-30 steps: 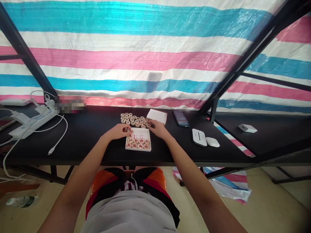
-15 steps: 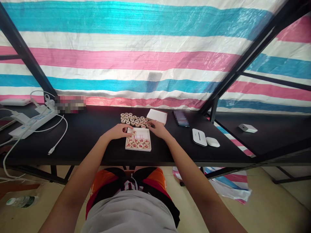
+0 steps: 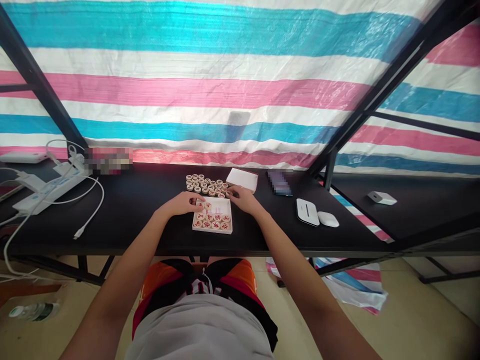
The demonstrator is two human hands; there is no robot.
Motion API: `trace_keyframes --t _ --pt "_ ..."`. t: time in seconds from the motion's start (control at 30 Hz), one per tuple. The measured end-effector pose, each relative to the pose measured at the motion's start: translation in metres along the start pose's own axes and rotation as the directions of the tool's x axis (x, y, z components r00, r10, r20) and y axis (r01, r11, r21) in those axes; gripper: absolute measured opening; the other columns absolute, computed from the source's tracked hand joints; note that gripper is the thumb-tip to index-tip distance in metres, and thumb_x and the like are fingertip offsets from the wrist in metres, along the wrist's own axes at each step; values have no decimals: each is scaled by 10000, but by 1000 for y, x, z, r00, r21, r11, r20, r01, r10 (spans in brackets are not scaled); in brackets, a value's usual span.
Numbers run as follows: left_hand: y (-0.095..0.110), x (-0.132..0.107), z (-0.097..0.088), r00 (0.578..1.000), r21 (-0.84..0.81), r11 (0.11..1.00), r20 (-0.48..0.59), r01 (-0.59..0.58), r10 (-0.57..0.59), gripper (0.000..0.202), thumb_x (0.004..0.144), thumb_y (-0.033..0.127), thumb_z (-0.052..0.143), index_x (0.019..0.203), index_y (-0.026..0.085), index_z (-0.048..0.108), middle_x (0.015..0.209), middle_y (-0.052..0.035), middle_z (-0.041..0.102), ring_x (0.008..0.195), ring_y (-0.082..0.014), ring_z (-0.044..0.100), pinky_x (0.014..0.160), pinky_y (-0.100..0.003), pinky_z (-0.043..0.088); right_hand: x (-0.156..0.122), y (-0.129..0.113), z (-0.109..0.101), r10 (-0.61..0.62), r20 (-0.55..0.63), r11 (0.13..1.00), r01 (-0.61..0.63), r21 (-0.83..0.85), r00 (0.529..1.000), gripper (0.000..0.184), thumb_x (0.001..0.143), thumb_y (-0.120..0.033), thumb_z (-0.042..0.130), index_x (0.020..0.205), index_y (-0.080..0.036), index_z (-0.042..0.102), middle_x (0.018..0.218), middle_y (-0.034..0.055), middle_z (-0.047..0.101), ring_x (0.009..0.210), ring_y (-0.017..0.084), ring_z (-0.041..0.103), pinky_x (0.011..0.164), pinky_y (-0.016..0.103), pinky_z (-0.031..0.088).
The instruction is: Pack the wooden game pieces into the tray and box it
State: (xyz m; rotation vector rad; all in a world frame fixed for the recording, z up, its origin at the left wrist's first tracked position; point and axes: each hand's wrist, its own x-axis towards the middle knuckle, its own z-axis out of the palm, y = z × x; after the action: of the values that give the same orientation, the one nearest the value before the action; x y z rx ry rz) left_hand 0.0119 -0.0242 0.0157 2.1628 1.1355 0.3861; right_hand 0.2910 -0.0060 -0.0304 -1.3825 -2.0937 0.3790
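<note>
My left hand is at the upper left corner of a shallow white box. Its thumb and index finger close around a round xiangqi piece inside the box. Beside that piece lies another with red writing. Two full rows of red-marked pieces fill the near part of the box. My right hand is just past the box's upper right corner, fingers closed on a xiangqi piece at the right end of a cluster of loose pieces.
A white box lid lies behind my right hand. Further right are a blurred phone, a white case and a small white rounded object. A power strip with white cables is at the left on the black desk.
The piece at my left fingers now shows in the box's upper left corner, beside the other one. The box has shifted very slightly left. My right hand stays at the loose pieces.
</note>
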Motion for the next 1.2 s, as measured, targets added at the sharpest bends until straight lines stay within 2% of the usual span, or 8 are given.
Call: trace_keyframes --t 0.5,0.63,0.73,0.83,0.9,1.0,1.1,1.2 --pt "1 0 1 998 -20 999 -55 -32 31 366 693 475 643 908 184 695 594 36 471 542 -122 435 528 -246 335 0 0 0 5 8 1000 -5 3 1000 245 867 -280 555 1066 -170 645 1055 86 679 960 211 613 881 356 474" --pt "2 0 2 979 -49 995 -190 -82 71 321 738 469 612 858 179 676 625 24 491 574 -125 448 557 -250 361 0 -1 -1 7 -2 1000 -7 5 1000 241 862 -286 561 1055 -171 648 1052 85 679 952 211 612 878 354 477" --pt "-2 2 0 930 -41 994 -360 -100 79 334 771 483 592 884 178 665 688 5 528 617 -133 467 579 -251 384 0 0 0 -2 3 1000 2 -4 1000 247 864 -290 556 1065 -177 644 1044 82 678 946 207 611 878 354 477" --pt "-12 4 -3 879 40 999 -475 -30 46 321 789 467 575 919 186 660 698 1 535 631 -143 483 603 -261 401 1 2 0 -6 16 1000 6 -12 1000 257 862 -290 560 1081 -183 637 1063 79 673 959 203 608 890 354 472" --pt "-20 6 -4 882 114 993 -471 29 29 301 795 449 566 921 194 663 730 -7 548 650 -150 506 629 -270 409 1 3 1 -8 20 1000 8 -7 1000 254 860 -287 564 1080 -187 638 1082 76 669 966 198 608 898 350 469" --pt "-29 9 -2 929 183 980 -370 81 -8 317 813 463 534 937 207 674 811 -28 592 697 -166 541 662 -280 415 0 1 1 3 12 1000 -3 10 1000 245 863 -284 561 1074 -188 639 1086 73 672 976 197 609 896 347 473" --pt "-31 11 1 960 183 980 -280 83 -29 369 835 477 501 1041 216 660 879 -39 631 758 -183 559 702 -287 422 -1 -2 0 24 0 999 -24 26 1000 249 869 -290 556 1076 -179 640 1077 82 675 987 203 609 897 354 477" --pt "-25 9 1 959 144 986 -280 85 -41 402 848 473 488 1111 204 628 898 -42 649 767 -184 561 720 -294 429 -1 -3 -1 36 3 999 -36 35 999 267 872 -297 557 1094 -169 635 1077 94 673 993 207 612 892 353 483"
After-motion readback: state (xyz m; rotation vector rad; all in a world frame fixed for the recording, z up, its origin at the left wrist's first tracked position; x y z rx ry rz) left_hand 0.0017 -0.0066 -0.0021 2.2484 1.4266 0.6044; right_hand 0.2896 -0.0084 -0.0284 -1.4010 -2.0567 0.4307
